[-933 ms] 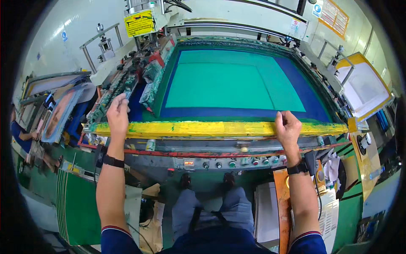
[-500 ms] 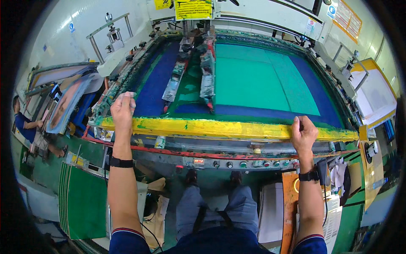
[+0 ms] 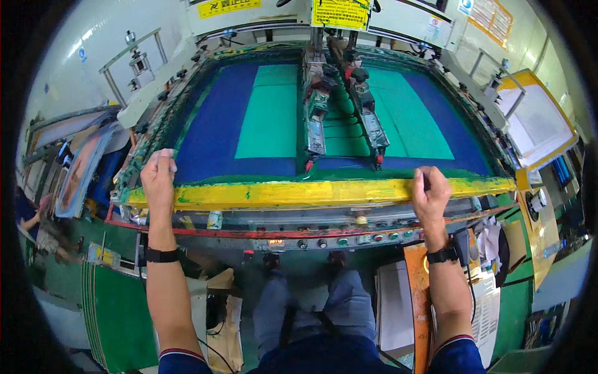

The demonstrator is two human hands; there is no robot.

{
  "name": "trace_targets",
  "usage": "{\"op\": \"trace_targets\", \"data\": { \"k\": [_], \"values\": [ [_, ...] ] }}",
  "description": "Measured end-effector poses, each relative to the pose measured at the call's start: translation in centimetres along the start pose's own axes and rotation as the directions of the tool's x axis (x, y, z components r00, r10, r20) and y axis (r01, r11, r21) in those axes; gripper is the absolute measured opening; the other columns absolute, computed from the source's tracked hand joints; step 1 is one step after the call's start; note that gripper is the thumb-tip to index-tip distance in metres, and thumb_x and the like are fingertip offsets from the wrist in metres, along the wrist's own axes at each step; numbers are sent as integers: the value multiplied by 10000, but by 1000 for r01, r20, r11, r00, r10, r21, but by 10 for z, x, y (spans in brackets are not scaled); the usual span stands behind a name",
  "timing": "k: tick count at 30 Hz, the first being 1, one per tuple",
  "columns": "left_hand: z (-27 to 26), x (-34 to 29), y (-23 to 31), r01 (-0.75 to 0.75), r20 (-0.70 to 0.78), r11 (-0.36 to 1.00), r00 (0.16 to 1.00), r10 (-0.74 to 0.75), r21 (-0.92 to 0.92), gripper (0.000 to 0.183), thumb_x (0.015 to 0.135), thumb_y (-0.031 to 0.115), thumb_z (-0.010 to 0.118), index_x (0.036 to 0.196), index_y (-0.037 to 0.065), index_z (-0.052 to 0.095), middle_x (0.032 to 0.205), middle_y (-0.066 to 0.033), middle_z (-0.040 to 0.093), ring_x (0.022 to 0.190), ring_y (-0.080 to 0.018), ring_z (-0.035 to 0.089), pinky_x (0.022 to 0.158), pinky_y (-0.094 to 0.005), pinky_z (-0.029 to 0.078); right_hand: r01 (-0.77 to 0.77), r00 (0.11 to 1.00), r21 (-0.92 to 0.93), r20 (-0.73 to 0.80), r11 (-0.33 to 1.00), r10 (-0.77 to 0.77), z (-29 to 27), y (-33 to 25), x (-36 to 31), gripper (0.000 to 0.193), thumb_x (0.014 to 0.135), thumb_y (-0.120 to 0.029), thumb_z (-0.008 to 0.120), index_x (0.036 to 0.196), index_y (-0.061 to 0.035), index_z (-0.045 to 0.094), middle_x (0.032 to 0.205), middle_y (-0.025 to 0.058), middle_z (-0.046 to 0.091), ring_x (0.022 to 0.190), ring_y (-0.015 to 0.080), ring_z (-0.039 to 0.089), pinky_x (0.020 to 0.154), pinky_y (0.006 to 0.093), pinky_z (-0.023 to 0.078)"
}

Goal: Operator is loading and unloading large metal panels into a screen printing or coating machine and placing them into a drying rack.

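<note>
A screen-printing frame (image 3: 224,196) with a yellow-taped front bar lies across the machine in front of me. Its blue mesh (image 3: 202,134) surrounds a green printing area (image 3: 265,118). Over the frame's left front part, my left hand (image 3: 159,177) is closed, with pale fingertips. My right hand (image 3: 431,193) is curled in a loose fist at the bar's right part. The palms are hidden, and whether either hand holds anything cannot be made out. Between the hands, a squeegee (image 3: 316,128) and a second ink-stained blade holder (image 3: 370,121) stand over the mesh, with dark green ink between them.
Below the frame runs a control panel (image 3: 324,242) with buttons and a red edge. Green boards (image 3: 118,311) lean at lower left, and an orange board (image 3: 418,293) stands at lower right. A co-worker (image 3: 28,215) is at far left. Spare screens (image 3: 539,118) stand at right.
The squeegee carriage has travelled right across the mesh, uncovering green area on its left. The view has shifted slightly; both my hands keep their places along the yellow bar.
</note>
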State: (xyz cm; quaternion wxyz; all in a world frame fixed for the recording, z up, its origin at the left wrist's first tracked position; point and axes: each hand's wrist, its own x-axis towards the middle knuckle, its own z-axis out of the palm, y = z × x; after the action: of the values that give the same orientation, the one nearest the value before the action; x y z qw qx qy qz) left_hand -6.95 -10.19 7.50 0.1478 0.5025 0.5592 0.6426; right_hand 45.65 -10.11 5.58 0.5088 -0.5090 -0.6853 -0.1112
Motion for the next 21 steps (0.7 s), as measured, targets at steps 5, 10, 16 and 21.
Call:
{"op": "trace_targets", "data": {
  "k": [5,10,16,21],
  "values": [
    [-2,-1,-5,-7,1,999,1000,7,41,255,1002,242,526,934,36,661,685,32,510,580,-39,403,518,-215,298,248,967,-91,91,964,-240,-7,-27,-41,310,732,-40,659,1040,-65,637,1030,106,616,972,307,557,882,445,409],
    [-5,1,-8,12,5,999,1000,-12,51,256,1004,247,526,961,38,666,696,35,508,585,-40,402,521,-210,292,196,979,-85,68,977,-191,-7,-33,-48,380,703,-15,649,1080,-59,632,1082,121,598,1017,334,543,951,488,397],
    [-4,1,-10,-19,5,999,1000,19,33,250,1002,247,534,961,41,668,693,38,505,585,-36,397,522,-210,289,197,979,-76,69,977,-192,-4,-30,-49,412,690,13,628,1094,-65,635,1084,118,596,1013,332,548,960,495,397],
    [-7,2,-11,-9,7,999,1000,9,51,240,1002,238,534,963,44,669,698,37,507,590,-36,399,529,-209,291,184,982,-74,63,980,-179,-3,-37,-50,429,691,15,621,1112,-63,635,1094,119,599,1037,334,555,982,514,390]
  ]
}}
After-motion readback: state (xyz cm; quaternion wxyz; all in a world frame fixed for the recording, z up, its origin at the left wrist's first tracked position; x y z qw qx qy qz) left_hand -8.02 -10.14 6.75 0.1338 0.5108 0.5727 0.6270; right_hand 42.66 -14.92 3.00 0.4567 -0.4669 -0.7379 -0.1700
